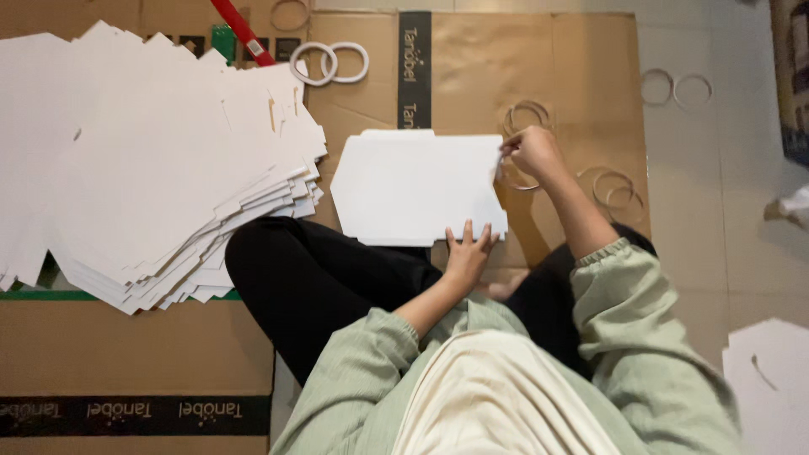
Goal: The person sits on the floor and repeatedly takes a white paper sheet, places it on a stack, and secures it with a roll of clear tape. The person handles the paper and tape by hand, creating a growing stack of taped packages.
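On brown cardboard, flat white die-cut sheet (413, 198), left hand (468, 253) pressing flat, right hand (531, 153) pinching edge

Flattened cardboard (539, 59) bears white sheets (152, 160) and tape rings (330, 63).

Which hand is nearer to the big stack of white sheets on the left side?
The left hand. It presses on the near edge of the single white sheet, closer to the stack of white sheets. The right hand is at that sheet's far right edge, farther from the stack.
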